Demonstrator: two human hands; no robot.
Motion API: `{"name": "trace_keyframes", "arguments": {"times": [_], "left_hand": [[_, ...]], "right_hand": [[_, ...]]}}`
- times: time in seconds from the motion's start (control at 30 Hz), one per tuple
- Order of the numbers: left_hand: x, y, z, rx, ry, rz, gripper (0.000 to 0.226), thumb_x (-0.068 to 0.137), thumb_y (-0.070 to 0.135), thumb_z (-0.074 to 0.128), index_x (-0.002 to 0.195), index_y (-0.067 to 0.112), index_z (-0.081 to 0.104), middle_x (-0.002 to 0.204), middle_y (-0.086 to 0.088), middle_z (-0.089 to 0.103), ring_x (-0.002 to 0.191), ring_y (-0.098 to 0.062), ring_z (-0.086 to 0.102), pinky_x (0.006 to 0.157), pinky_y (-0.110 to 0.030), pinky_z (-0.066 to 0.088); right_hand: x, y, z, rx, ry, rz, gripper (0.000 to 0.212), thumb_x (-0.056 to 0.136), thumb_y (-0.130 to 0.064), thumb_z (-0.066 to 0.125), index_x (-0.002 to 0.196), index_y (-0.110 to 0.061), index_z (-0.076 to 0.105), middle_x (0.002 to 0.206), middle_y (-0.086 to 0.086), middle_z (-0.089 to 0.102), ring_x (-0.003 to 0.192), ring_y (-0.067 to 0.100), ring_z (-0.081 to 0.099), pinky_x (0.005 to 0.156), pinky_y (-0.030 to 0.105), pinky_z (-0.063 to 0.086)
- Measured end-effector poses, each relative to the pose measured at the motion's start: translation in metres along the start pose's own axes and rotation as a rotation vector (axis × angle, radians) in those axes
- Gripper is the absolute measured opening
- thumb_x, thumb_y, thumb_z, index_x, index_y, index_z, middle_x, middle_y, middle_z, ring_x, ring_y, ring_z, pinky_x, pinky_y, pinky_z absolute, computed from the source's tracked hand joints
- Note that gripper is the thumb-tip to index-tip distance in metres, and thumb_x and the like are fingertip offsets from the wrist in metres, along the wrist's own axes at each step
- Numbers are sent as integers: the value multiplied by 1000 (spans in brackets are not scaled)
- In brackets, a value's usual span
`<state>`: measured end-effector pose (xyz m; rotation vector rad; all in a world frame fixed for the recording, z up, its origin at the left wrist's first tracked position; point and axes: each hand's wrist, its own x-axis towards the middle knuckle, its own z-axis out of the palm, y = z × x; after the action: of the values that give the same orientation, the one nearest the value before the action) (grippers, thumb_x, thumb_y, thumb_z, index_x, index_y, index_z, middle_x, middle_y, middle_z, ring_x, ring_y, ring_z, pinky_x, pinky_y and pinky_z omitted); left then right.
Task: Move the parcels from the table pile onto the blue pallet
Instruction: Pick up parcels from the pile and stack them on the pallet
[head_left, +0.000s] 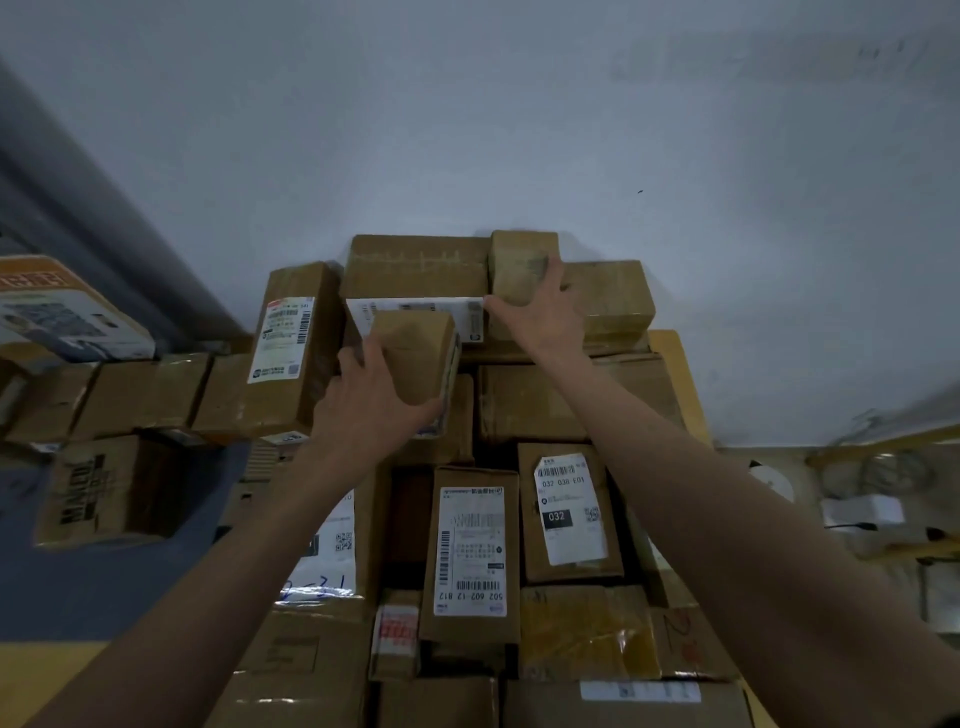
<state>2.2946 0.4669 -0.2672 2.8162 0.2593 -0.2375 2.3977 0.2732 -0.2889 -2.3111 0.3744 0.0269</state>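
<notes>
Cardboard parcel (415, 353) gripped between left hand (363, 410) fingers (358, 358).

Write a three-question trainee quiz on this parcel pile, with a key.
1. True or false: each hand grips its own small box.
2. Which hand is farther up the pile, near the wall? A) left B) right
3. Fill in: the black patch on the labelled box under the right forearm reads ___.

Key:
1. True: left hand grips the tilted box; right hand grips the upright box.
2. B
3. 032, on the labelled box.
</notes>
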Motion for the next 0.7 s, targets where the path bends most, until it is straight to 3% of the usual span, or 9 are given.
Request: {"name": "trace_keyframes", "arguments": {"times": [0.17, 0.4, 0.47, 0.57, 0.7], "left_hand": [[6, -3, 6, -19, -24, -9, 98, 68, 69, 69, 139, 22, 22, 137, -13, 34, 117, -40, 51, 89, -51, 51], [7, -13, 11, -10, -47, -27, 98, 69, 70, 68, 139, 21, 21, 141, -14, 31, 117, -40, 51, 89, -50, 51], [8, -15, 11, -10, -50, -29, 98, 69, 70, 69, 139, 21, 21, 140, -14, 32, 117, -40, 51, 90, -51, 50], [11, -22, 10, 0, -45, -57, 99, 69, 69, 69, 139, 18, 22, 136, -15, 33, 117, -40, 50, 90, -50, 50], [14, -35, 12, -14, -47, -99, 97, 68, 66, 72, 137, 18, 22, 134, -15, 33, 119, -39, 48, 92, -50, 48]], "right_hand": [[6, -2, 11, -37, -2, 4, 104, 73, -66, 71, 152, -30, 14, 155, 21, 18, 128, 43, 45, 93, 49, 46], [5, 9, 22, -53, -56, 93, 103, 79, -58, 71, 149, -6, 16, 152, 18, 23, 138, 39, 29, 102, 53, 39], [-2, 11, 22, -76, -19, 59, 93, 81, -50, 72, 147, -6, 24, 151, 17, 24, 137, 39, 29, 102, 51, 39], [-29, 8, 28, -90, 186, -57, 64, 80, -36, 73, 127, -6, 42, 135, 16, 40, 122, 34, 41, 93, 38, 40], [-71, 4, 45, -133, 225, -159, 52, 76, -33, 73, 115, -11, 46, 124, 10, 43, 111, 26, 43, 94, 37, 43]]}}
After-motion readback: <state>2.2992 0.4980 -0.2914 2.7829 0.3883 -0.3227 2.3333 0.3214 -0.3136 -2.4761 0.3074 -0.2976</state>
